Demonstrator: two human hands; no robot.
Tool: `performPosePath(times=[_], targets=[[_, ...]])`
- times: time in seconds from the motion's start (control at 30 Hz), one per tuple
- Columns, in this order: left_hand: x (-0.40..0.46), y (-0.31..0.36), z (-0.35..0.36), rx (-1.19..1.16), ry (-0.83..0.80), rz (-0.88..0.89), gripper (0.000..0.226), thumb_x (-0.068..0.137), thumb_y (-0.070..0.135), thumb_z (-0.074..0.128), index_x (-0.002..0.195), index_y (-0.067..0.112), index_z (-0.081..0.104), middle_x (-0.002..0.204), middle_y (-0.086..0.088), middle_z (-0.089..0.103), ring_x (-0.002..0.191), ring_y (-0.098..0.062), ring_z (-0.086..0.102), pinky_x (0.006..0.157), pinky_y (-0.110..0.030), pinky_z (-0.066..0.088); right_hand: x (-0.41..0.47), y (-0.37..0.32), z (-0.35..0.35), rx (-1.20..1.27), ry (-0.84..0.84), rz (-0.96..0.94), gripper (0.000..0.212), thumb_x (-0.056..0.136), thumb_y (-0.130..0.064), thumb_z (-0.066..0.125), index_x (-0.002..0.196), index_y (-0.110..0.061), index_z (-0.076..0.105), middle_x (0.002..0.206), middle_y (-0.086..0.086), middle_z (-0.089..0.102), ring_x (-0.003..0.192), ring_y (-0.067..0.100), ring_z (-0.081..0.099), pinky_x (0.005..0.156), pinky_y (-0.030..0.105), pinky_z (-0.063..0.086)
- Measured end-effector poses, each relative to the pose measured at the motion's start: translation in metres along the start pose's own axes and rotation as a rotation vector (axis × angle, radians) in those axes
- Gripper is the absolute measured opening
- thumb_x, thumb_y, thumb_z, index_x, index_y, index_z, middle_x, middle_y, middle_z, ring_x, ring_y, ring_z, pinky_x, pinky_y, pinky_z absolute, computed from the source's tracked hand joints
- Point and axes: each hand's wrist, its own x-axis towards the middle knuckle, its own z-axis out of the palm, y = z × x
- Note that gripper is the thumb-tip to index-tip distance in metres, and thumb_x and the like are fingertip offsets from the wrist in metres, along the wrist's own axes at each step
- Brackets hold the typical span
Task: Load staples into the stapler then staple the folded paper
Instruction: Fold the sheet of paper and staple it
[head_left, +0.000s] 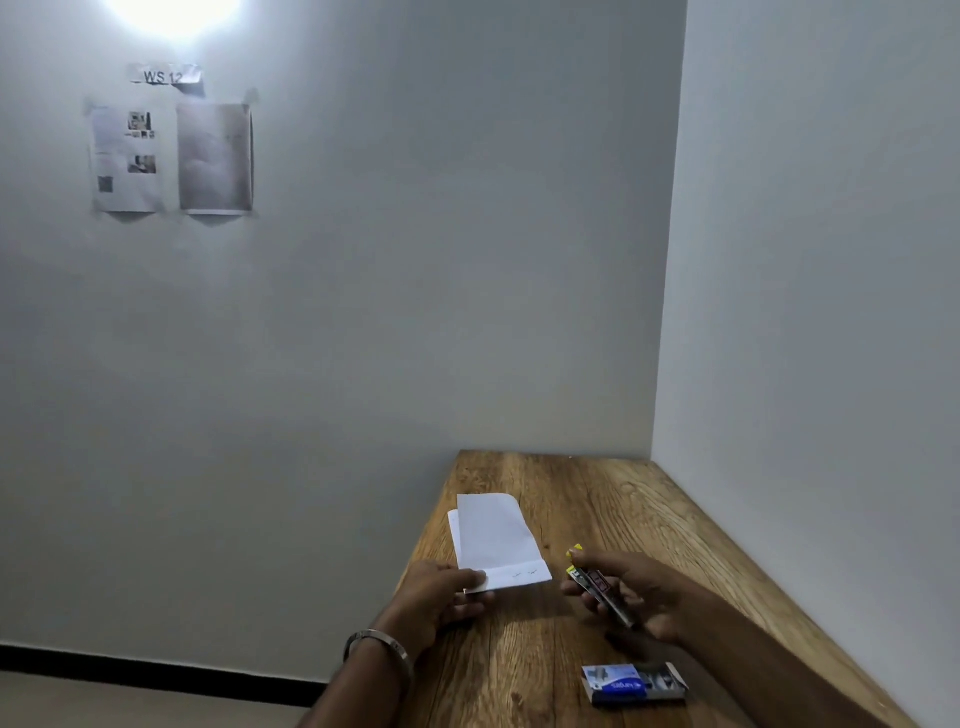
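Staple box: small blue carton, end flap open, flat on the surface, nearer than the right hand and apart from it. Judged light and easily crushed; best taken by its long sides.

Stapler: small dark metal body with a yellow tip, lifted off the surface, gripped in the curled fingers of the right hand. Judged rigid, light, smooth and a little slippery; hold the body at mid-length, clear of the hinged end. Whether it is loaded cannot be told.

Folded paper: white sheet, lying flat, left of the stapler and apart from it. The left hand pinches its near left corner, thumb on top. Judged thin, limp, prone to slide and crease; hold near the folded edge.

Beyond the hands: bare wood, then walls with taped sheets.
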Motion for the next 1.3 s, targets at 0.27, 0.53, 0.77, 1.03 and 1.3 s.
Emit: performPosePath(times=[0.27,0.53,0.77,1.03,1.3], targets=[[-0.001,0.0,0.001,0.015,0.004,0.002,0.018,0.087,0.0,0.068,0.102,-0.006,0.061,0.121,-0.027,0.064,0.068,-0.022,0.072,0.059,-0.027,0.06,-0.036,0.001,-0.029,-0.4,0.123,-0.131,0.023,0.073,-0.021,0.085,0.093,-0.01,0.079,0.094,0.016,0.077,0.075,0.02,0.074,0.063,0.029,0.059],[-0.001,-0.001,0.001,0.026,-0.003,0.001,0.017,0.087,0.0,0.069,0.1,-0.006,0.062,0.116,-0.027,0.066,0.059,-0.02,0.072,0.051,-0.025,0.059,-0.051,0.02,-0.032,-0.816,0.444,-0.421,0.026,0.063,-0.025,0.092,0.083,-0.031,0.077,0.075,-0.013,0.074,0.073,-0.005,0.068,0.056,0.007,0.046],[0.002,-0.002,0.0,0.039,0.011,0.006,0.016,0.085,-0.002,0.069,0.099,-0.008,0.062,0.111,-0.028,0.068,0.06,-0.021,0.073,0.051,-0.026,0.059,-0.053,0.033,-0.029,-0.945,0.53,-0.447,0.034,0.066,-0.034,0.088,0.098,-0.027,0.077,0.086,-0.014,0.071,0.081,-0.001,0.065,0.06,0.01,0.043],[0.003,-0.002,0.001,0.063,0.003,0.014,0.018,0.087,0.0,0.069,0.101,-0.009,0.063,0.111,-0.028,0.068,0.057,-0.019,0.072,0.051,-0.024,0.058,-0.052,0.036,-0.03,-0.954,0.537,-0.434,0.037,0.068,-0.033,0.088,0.102,-0.029,0.074,0.087,-0.017,0.067,0.082,-0.002,0.062,0.063,0.013,0.043],[0.002,-0.003,0.0,0.075,-0.007,0.025,0.019,0.088,0.0,0.067,0.104,-0.009,0.062,0.118,-0.029,0.065,0.057,-0.018,0.071,0.048,-0.023,0.056,-0.045,0.025,-0.032,-1.045,0.477,-0.429,0.053,0.075,-0.033,0.084,0.124,-0.026,0.065,0.118,-0.008,0.067,0.089,-0.003,0.055,0.066,0.008,0.039]])
